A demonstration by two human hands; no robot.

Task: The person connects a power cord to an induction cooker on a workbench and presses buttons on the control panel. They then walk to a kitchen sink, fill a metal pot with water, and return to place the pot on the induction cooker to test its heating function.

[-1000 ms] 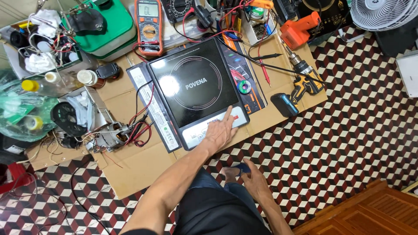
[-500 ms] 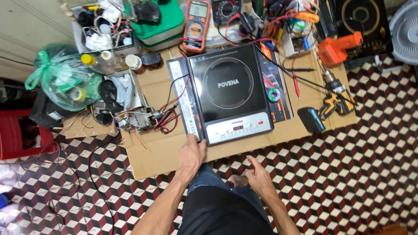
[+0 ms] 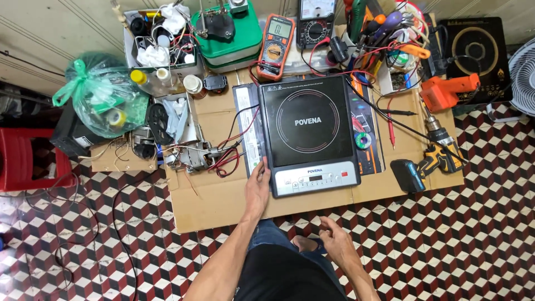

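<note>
Left hand (image 3: 257,187) flat against the induction cooker (image 3: 309,134) on cardboard (image 3: 217,203); right hand (image 3: 334,242) spread above checkered tiles (image 3: 457,245).

- Black induction cooker (image 3: 307,129): glossy glass top, smooth grey plastic panel.
- Brown cardboard sheet (image 3: 218,199): matt, rough paper.
- Green bag (image 3: 100,95): shiny crinkled plastic.
</note>
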